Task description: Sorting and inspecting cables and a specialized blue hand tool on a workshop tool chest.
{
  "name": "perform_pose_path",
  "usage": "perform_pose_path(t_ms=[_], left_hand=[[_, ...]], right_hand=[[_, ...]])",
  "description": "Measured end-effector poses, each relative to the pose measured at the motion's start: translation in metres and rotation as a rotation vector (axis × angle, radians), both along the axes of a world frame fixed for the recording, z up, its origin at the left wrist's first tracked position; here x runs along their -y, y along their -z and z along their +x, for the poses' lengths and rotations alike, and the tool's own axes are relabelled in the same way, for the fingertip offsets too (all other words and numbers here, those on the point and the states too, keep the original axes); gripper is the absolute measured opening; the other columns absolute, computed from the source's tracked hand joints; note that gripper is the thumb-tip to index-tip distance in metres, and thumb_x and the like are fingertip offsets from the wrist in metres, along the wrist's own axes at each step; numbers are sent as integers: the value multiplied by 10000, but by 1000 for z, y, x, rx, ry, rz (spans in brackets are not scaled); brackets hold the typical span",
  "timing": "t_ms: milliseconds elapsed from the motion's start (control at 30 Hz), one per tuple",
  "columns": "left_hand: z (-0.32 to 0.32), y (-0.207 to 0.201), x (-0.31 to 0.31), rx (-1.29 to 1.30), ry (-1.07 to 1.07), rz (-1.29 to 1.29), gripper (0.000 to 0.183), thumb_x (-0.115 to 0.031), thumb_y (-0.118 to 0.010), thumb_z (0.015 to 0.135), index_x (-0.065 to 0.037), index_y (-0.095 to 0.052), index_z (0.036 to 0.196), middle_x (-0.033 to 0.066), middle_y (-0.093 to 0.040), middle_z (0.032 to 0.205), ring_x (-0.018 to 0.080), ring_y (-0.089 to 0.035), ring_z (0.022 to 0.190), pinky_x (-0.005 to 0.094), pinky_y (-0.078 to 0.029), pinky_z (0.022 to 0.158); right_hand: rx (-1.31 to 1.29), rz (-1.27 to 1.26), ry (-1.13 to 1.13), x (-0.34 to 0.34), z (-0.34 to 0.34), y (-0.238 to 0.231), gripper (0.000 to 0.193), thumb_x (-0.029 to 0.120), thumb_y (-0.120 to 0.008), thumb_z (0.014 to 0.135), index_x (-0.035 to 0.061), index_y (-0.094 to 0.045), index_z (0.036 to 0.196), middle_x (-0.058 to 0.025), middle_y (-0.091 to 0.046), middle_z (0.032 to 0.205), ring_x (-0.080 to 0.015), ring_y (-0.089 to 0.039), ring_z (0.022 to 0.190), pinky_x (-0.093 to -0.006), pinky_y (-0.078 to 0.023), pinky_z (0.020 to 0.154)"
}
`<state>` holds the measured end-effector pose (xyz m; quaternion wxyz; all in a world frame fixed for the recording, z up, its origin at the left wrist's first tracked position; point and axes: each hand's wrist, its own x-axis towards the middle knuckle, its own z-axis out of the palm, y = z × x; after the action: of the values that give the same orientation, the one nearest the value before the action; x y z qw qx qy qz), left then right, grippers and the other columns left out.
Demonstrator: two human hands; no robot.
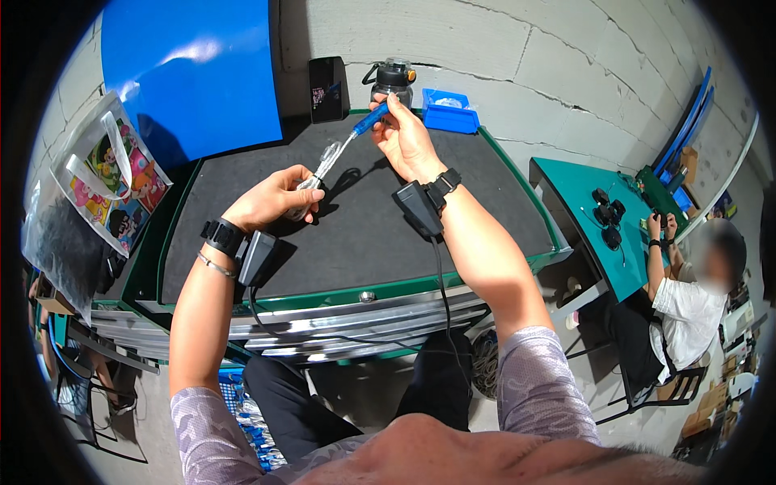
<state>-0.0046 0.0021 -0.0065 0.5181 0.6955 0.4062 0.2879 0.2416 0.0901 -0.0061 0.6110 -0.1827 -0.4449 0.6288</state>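
Above the dark mat (pixel 242 178) of the workbench, my left hand (pixel 275 196) is closed around a clear and silvery bundle (pixel 328 158), which looks like a coiled cable. A thin pale length runs from it up to a blue handle-like piece (pixel 370 120). My right hand (pixel 406 144) pinches that blue piece between thumb and fingers, higher and farther right. Whether the blue piece and the bundle are one item, I cannot tell. Both wrists carry black straps, with dark boxes (pixel 418 208) on leads beside them.
At the bench's back stand a phone-like dark device (pixel 327 89), a dark bottle (pixel 391 79) and a blue bin (pixel 450 111). A printed bag (pixel 121 178) hangs left. Below sits a blue crate (pixel 234 396) of blue-and-white items. Another person (pixel 687 307) works at the green table (pixel 578 218) to the right.
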Motion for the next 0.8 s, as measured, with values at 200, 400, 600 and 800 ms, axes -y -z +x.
perform_pose_path(t_ms=[200, 400, 600, 800], left_hand=[[0, -2, 2, -14, 34, -49, 274, -233, -673, 925, -26, -510, 1001, 44, -635, 814, 119, -640, 722, 246, -503, 686], [1, -2, 3, -22, 57, -51, 294, -236, -682, 920, -21, -508, 1017, 49, -641, 827, 127, -652, 740, 252, -512, 691], [1, -1, 3, 5, 77, -31, 267, -217, -678, 923, -16, -523, 1005, 65, -664, 821, 121, -652, 731, 244, -512, 691], [2, -3, 4, -52, 87, -23, 284, -287, -641, 949, -34, -522, 997, 41, -626, 787, 116, -642, 712, 245, -512, 670]], right_hand=[[48, 66, -22, -1, 1, -1, 330, 387, -566, 982, 139, -612, 1195, 23, -632, 1027, -62, -510, 805, -250, -382, 723], [53, 106, -64, 2, 3, -5, 352, 368, -535, 999, 145, -574, 1270, 3, -635, 1123, -63, -528, 878, -255, -405, 767], [51, 165, -88, 5, 3, -7, 374, 377, -512, 1007, 162, -530, 1313, -8, -632, 1158, -67, -526, 879, -253, -408, 776], [74, 181, -71, 2, 4, -7, 305, 377, -559, 985, 196, -581, 1230, 22, -652, 1093, -47, -547, 852, -244, -369, 744]])
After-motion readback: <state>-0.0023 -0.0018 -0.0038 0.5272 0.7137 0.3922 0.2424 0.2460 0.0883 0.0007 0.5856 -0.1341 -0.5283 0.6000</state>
